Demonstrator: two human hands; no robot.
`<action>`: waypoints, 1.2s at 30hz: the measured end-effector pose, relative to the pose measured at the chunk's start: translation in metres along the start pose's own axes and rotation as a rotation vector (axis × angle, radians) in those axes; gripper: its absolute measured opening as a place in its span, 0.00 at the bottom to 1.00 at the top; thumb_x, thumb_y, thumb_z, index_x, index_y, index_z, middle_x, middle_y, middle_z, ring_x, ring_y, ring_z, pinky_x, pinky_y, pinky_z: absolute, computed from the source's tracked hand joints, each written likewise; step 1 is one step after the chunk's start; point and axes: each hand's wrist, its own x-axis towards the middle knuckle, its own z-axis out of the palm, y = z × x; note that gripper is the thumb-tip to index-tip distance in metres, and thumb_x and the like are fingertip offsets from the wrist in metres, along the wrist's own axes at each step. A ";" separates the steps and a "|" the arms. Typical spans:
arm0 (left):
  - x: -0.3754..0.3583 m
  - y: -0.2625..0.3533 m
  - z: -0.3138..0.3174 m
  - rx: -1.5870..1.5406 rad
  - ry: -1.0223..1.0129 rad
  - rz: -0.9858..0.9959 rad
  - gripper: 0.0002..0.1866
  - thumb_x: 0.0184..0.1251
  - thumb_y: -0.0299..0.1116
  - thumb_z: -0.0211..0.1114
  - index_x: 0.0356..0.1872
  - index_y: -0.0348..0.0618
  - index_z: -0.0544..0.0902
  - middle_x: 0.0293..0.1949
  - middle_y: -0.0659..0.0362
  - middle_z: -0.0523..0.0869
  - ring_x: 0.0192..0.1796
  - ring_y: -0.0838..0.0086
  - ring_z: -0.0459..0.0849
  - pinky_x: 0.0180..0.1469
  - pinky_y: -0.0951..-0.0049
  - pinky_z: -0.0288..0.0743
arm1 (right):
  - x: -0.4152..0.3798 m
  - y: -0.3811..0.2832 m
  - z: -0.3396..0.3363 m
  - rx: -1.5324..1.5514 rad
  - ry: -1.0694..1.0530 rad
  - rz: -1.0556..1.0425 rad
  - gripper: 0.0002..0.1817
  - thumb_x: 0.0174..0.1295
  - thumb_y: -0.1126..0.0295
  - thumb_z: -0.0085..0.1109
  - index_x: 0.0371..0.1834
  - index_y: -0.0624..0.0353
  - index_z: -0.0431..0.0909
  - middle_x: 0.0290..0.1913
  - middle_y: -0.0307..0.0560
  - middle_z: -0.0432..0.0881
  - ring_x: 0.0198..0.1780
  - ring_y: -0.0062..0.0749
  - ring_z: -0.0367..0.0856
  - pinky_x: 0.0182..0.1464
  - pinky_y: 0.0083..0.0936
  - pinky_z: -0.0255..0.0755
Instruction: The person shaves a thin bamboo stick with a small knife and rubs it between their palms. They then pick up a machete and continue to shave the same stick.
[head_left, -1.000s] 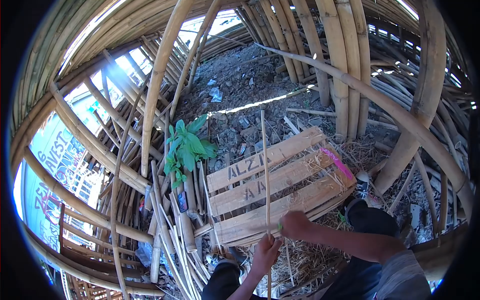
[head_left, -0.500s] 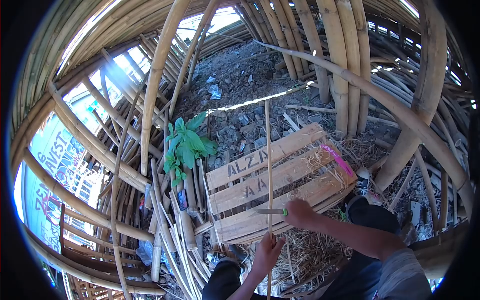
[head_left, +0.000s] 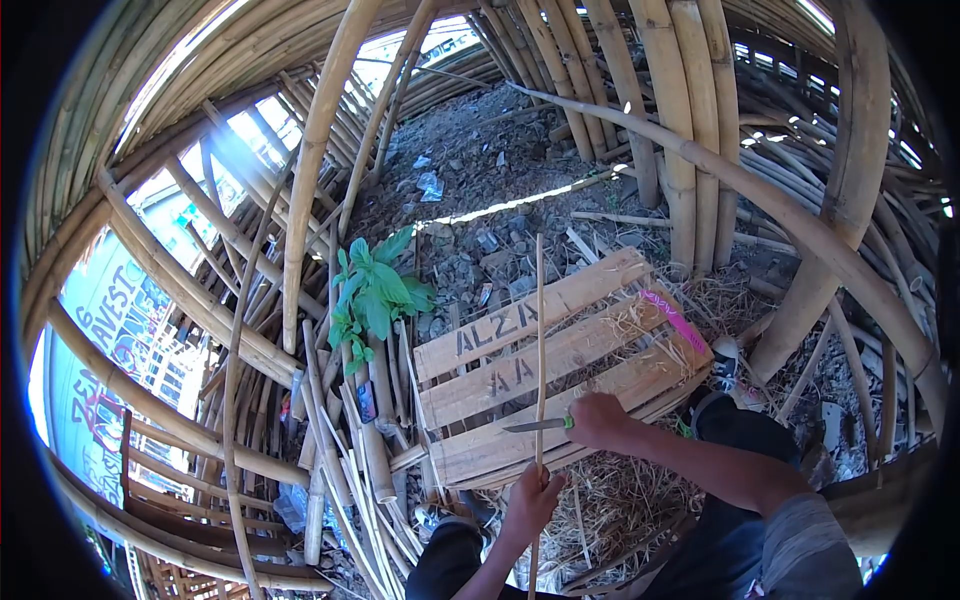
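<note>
A thin bamboo strip (head_left: pixel 541 340) stands nearly upright in view, its top end over the rubble and its lower part running down between my legs. My left hand (head_left: pixel 531 505) is closed around it just below the crate's front edge. My right hand (head_left: pixel 598 421) grips the green handle of a knife (head_left: pixel 538 426), whose blade points left and crosses the strip a little above my left hand. Behind them lies a slatted wooden crate (head_left: pixel 530 375) with black lettering and a pink mark at its right end.
Straw and shavings (head_left: pixel 630 500) lie below the crate. A leafy green plant (head_left: pixel 375 290) grows to its left, beside split bamboo strips (head_left: pixel 350 500). Thick bamboo poles (head_left: pixel 700 130) rise at the right, and a long curved pole (head_left: pixel 740 175) crosses there. Rubble (head_left: pixel 450 150) covers the ground behind.
The bamboo strip's top end has moved down toward me. The knife blade has tilted slightly, its tip lower and further left. My left hand remains closed on the strip.
</note>
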 end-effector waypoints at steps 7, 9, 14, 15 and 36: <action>0.003 -0.013 -0.001 0.024 -0.067 -0.068 0.16 0.62 0.35 0.61 0.24 0.42 0.63 0.12 0.65 0.64 0.14 0.82 0.62 0.15 0.74 0.55 | -0.032 -0.030 0.007 0.068 -0.204 -0.215 0.16 0.48 0.59 0.56 0.22 0.64 0.78 0.24 0.58 0.79 0.31 0.53 0.81 0.38 0.45 0.75; 0.003 -0.022 0.002 0.039 -0.020 -0.011 0.16 0.63 0.34 0.61 0.23 0.42 0.63 0.12 0.65 0.64 0.13 0.82 0.62 0.15 0.74 0.55 | -0.012 -0.010 0.005 0.085 -0.137 -0.058 0.16 0.48 0.58 0.57 0.22 0.64 0.79 0.24 0.58 0.80 0.32 0.52 0.81 0.39 0.44 0.75; -0.001 0.017 0.000 -0.313 -0.052 -0.304 0.17 0.62 0.34 0.62 0.22 0.40 0.63 0.12 0.61 0.62 0.15 0.78 0.60 0.18 0.70 0.56 | -0.010 -0.014 -0.011 0.059 -0.105 0.103 0.16 0.48 0.58 0.58 0.22 0.63 0.79 0.28 0.59 0.80 0.33 0.52 0.81 0.39 0.43 0.75; -0.001 0.014 0.001 -0.282 -0.052 -0.242 0.15 0.64 0.32 0.59 0.25 0.43 0.62 0.13 0.65 0.62 0.13 0.83 0.60 0.15 0.75 0.54 | -0.018 -0.021 -0.005 0.136 -0.163 0.029 0.16 0.49 0.58 0.58 0.22 0.63 0.79 0.29 0.59 0.80 0.33 0.51 0.81 0.38 0.43 0.75; -0.002 -0.015 0.005 0.120 -0.045 -0.002 0.17 0.62 0.36 0.62 0.24 0.43 0.62 0.12 0.66 0.64 0.12 0.83 0.64 0.13 0.78 0.56 | 0.004 0.010 0.010 0.143 0.054 0.258 0.15 0.50 0.60 0.56 0.23 0.63 0.79 0.22 0.57 0.79 0.29 0.51 0.81 0.36 0.43 0.75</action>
